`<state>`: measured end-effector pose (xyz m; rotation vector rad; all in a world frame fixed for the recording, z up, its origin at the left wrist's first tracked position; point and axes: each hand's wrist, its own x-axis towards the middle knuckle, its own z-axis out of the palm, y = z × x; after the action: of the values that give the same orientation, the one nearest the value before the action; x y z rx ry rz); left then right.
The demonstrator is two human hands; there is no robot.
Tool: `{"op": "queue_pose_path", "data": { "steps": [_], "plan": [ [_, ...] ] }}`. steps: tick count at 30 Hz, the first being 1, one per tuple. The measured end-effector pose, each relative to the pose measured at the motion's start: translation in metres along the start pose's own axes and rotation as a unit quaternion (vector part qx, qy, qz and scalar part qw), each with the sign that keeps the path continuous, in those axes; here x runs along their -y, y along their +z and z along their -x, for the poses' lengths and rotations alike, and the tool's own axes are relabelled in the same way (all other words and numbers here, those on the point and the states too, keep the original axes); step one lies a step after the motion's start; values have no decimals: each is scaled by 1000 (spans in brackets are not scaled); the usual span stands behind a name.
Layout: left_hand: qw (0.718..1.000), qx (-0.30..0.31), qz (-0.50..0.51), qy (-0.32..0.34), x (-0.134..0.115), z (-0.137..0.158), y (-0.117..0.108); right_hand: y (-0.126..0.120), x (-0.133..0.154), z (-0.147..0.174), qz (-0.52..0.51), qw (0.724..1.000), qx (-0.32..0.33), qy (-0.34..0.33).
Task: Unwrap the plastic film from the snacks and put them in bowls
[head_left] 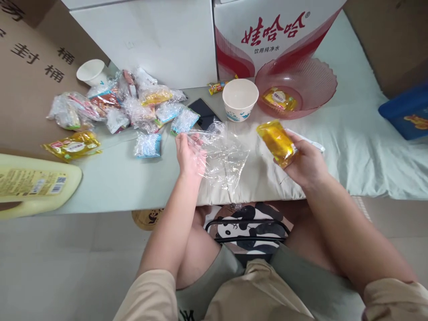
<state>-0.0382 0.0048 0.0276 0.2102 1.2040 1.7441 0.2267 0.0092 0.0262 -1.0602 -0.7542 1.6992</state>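
My left hand (191,156) pinches a clear plastic bag (224,160), which hangs crumpled to its right over the pale cloth. In my right hand (306,160) is a yellow snack packet (277,141), gripped at its lower end and tilted. Behind that hand lies a white, flat strip-like thing (306,139), partly hidden. A pink ribbed bowl (301,89) beyond it holds another yellow packet (280,98). Between the hands, farther back, stands a white paper cup (240,100). A dark phone (203,113) lies just beyond the left hand.
Several wrapped snacks (127,104) are heaped at the left, with a second paper cup (92,73) behind. A yellow packet (73,145) and a pale yellow jug (36,183) lie nearer. White boxes (143,40) line the back; a blue container (406,109) stands far right.
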Motion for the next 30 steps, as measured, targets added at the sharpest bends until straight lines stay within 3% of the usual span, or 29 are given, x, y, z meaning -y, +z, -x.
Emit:
{"op": "queue_pose_path", "data": {
  "steps": [2, 5, 9, 11, 12, 15, 17, 20, 27, 30],
  "plan": [
    [1000, 10, -12, -24, -4, 4, 3, -10, 11, -12, 41, 997, -23, -68],
    [997, 44, -35, -50, -5, 11, 8, -24, 49, -40, 74, 985, -84, -131],
    [988, 122, -51, -81, -6, 19, 12, -29, 98, -53, 153, 933, -202, -257],
    [981, 155, -49, -105, -6, 22, 14, -19, 90, -40, 218, 906, -158, -327],
    [978, 171, -46, -114, -6, 23, 14, -11, 76, -30, 248, 902, -102, -338],
    [967, 214, -41, -133, -5, 29, 14, 16, 12, -3, 320, 915, 60, -241],
    [961, 229, -51, -145, -3, 33, 13, 31, -24, 6, 322, 927, 82, -175],
    [965, 208, -72, -145, -2, 37, 12, 41, -42, 7, 296, 946, 50, -122],
    [999, 23, -37, -9, 1, 17, 13, 26, -23, 0, 204, 968, -90, -116],
    [999, -8, -49, -15, 2, 8, 9, 23, -22, -6, 116, 975, -142, -123]
  ]
}}
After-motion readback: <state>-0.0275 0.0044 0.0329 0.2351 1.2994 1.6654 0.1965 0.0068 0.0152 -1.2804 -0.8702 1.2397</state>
